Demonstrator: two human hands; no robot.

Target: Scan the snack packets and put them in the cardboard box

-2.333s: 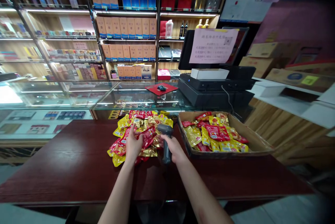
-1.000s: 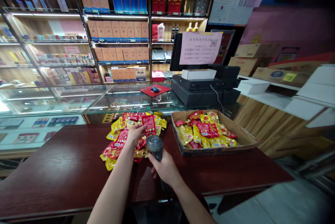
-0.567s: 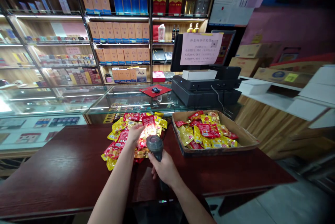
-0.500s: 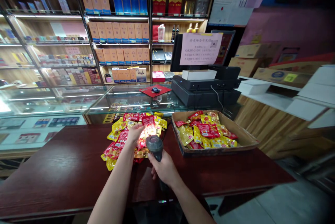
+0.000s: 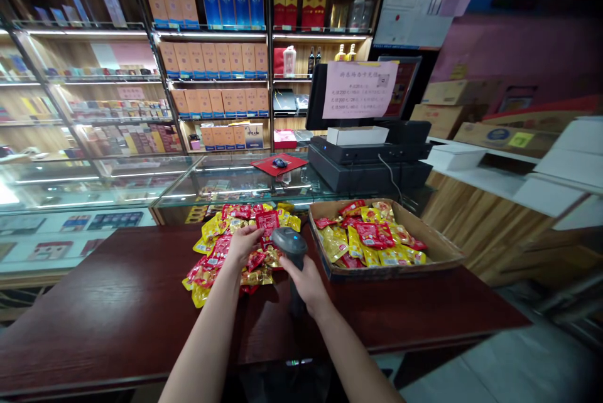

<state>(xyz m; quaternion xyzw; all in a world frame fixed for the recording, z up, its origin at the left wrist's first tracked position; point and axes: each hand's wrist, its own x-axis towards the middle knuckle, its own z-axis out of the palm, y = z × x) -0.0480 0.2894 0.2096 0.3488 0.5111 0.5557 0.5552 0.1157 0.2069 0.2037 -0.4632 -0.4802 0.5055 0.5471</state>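
Pink sign (image 5: pixel 357 92) with “200”, “500” beyond red packet (image 5: pixel 267 225), scanner (image 5: pixel 289 241)

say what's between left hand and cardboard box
In the head view: the red packet the left hand holds, then the scanner in the right hand, with piled packets behind, then table beside the cardboard box.

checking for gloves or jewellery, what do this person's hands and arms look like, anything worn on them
The left hand and right hand are ungloved. Both forearms show no sleeve, watch or bracelet as far as the picture reaches; no ring can be made out.
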